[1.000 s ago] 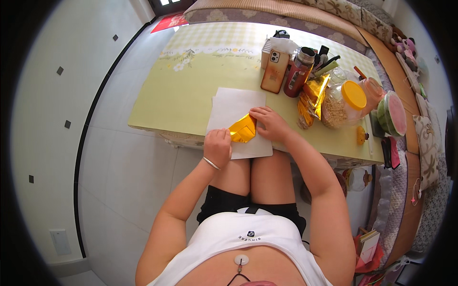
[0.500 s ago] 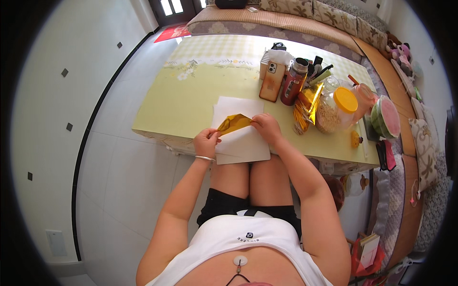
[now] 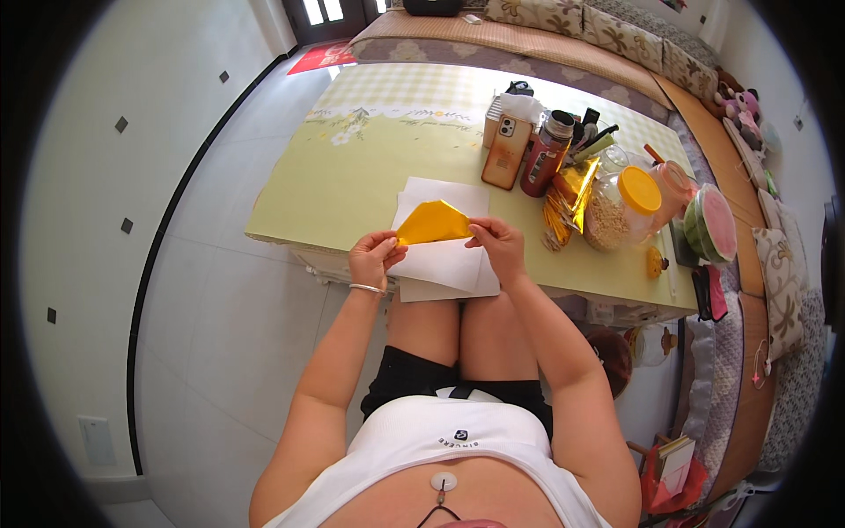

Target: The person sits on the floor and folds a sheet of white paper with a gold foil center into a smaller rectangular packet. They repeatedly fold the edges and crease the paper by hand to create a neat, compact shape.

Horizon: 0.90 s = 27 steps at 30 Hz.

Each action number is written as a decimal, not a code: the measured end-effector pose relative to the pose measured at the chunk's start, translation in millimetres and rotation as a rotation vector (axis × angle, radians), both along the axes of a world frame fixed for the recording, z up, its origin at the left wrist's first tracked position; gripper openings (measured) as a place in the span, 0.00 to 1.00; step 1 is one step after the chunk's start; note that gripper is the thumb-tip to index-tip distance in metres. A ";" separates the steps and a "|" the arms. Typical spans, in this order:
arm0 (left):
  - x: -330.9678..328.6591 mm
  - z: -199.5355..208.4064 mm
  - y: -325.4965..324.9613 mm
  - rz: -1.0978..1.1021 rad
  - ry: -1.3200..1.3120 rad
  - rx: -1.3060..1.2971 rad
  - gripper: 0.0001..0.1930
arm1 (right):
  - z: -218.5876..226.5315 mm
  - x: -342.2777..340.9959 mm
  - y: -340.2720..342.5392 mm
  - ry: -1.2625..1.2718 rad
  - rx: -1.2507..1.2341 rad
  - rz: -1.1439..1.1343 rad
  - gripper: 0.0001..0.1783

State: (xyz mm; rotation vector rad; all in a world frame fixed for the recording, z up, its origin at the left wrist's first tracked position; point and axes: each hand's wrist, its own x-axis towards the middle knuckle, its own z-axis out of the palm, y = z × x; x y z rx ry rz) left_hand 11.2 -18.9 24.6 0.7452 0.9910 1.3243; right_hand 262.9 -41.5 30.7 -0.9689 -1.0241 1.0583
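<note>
A folded piece of shiny gold foil paper point(image 3: 433, 222) is stretched between my two hands, its top edge bent into a blunt peak. My left hand point(image 3: 374, 258) pinches its left corner. The right corner is pinched by my right hand point(image 3: 498, 246). Beneath the foil, white sheets of paper point(image 3: 440, 264) lie over the table's near edge, partly above my thighs. Off to the right on the table rests a bundle of gold foil sheets point(image 3: 570, 198).
Right of the papers stand a phone point(image 3: 507, 151) leaning upright, a red bottle point(image 3: 544, 158), a yellow-lidded jar of grain point(image 3: 616, 207) and a cut watermelon point(image 3: 711, 224). The yellow-green table point(image 3: 326, 189) has its near edge by my knees. A long bench seat point(image 3: 493, 53) runs behind.
The gold foil has turned so its broad bright face shows, and it sits more level. My left hand has shifted slightly left; my right hand has come a little nearer.
</note>
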 end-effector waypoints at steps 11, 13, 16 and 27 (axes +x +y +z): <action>-11.4 4.8 -5.3 -0.097 0.093 -0.007 0.09 | 11.8 6.3 -13.6 0.033 -0.251 0.078 0.11; -12.8 10.9 -6.3 -0.156 0.125 -0.030 0.09 | 12.0 14.9 -13.7 0.039 -0.317 0.123 0.10; -16.9 15.0 -6.7 -0.270 0.262 -0.067 0.07 | 12.5 23.9 -17.4 0.043 -0.327 0.132 0.08; 47.8 51.6 6.7 -0.416 0.207 -0.148 0.05 | 33.5 65.1 -53.7 0.238 -0.145 -0.214 0.17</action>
